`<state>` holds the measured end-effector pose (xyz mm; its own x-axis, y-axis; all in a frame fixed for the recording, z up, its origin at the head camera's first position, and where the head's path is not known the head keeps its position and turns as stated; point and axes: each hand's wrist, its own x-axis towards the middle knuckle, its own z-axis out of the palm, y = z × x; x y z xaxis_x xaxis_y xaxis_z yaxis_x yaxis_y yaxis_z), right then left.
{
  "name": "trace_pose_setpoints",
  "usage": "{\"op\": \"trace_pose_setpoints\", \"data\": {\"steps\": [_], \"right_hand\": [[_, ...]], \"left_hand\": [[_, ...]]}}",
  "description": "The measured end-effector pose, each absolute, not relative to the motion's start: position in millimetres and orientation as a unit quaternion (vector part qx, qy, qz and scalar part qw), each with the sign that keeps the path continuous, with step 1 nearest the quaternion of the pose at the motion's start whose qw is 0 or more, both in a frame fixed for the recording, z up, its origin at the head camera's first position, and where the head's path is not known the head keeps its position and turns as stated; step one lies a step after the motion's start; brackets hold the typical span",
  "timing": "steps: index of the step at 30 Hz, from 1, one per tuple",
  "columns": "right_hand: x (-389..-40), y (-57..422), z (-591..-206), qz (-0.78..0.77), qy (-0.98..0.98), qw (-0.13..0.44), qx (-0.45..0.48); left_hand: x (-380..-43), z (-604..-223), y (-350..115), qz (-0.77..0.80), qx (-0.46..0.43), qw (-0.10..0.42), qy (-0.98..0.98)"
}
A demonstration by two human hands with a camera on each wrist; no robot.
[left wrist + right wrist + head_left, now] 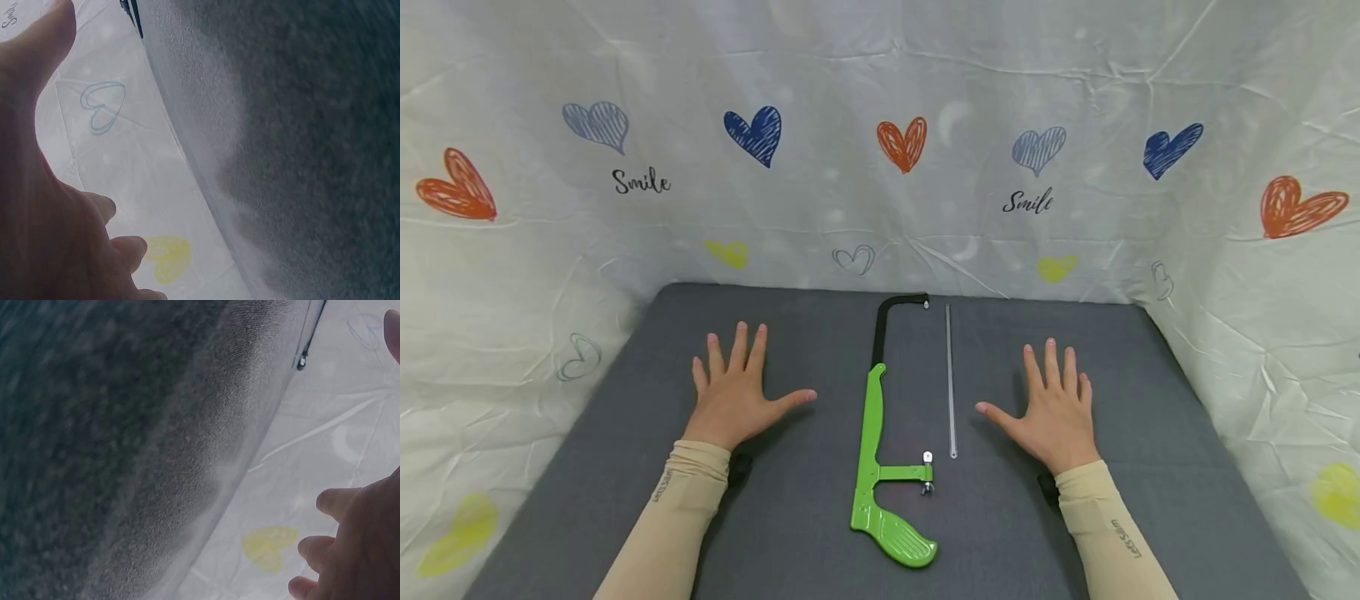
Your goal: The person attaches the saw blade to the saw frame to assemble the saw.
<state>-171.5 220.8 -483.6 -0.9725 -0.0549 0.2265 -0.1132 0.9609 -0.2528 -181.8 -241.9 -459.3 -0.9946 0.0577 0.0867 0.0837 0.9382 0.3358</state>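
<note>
A hacksaw frame (870, 425) with a green handle and a black bent front arm lies at the middle of the table. No blade is fitted between its ends. To its right a thin silver hacksaw blade (951, 379) lies by itself, pointing away from me. My left hand (735, 402), fingers spread and palm down, is left of the frame and holds nothing. On the other side, my right hand (1054, 417) is spread the same way to the right of the blade, its thumb pointing toward it. Both wrist views show the fingers stretched out with nothing in them.
The dark grey table (805, 533) carries the frame and blade. Behind it and along both sides hangs a white curtain (827, 200) printed with hearts and the word Smile. Wing nut hardware (928, 482) sticks out from the frame's lower bracket.
</note>
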Motion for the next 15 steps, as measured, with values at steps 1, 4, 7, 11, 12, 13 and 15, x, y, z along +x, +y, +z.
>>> {"op": "trace_pose_setpoints", "data": {"steps": [1, 4, 7, 11, 12, 13, 15], "right_hand": [[-172.0, 220.5, -484.3, 0.135, -0.984, 0.109, 0.044], [-172.8, 219.1, -485.7, 0.136, -0.984, 0.107, 0.046], [-173.7, 216.4, -486.5, 0.136, -0.984, 0.101, 0.047], [-174.6, 208.4, -485.6, 0.137, -0.985, 0.095, 0.051], [-174.9, 206.0, -485.6, 0.138, -0.985, 0.095, 0.052], [-175.1, 203.4, -485.6, 0.139, -0.985, 0.092, 0.053], [-175.8, 198.4, -485.8, 0.142, -0.984, 0.086, 0.056]], "left_hand": [[-182.0, -459.8, -241.4, -0.173, -0.036, 0.037, -0.984], [-181.9, -460.5, -238.4, -0.173, -0.038, 0.037, -0.983], [-182.0, -460.1, -233.0, -0.174, -0.042, 0.034, -0.983], [-183.5, -460.3, -220.9, -0.179, -0.051, 0.029, -0.982], [-184.1, -460.7, -216.8, -0.179, -0.054, 0.029, -0.982], [-184.7, -461.2, -212.7, -0.179, -0.058, 0.029, -0.982], [-185.2, -462.5, -203.6, -0.18, -0.065, 0.03, -0.981]]}}
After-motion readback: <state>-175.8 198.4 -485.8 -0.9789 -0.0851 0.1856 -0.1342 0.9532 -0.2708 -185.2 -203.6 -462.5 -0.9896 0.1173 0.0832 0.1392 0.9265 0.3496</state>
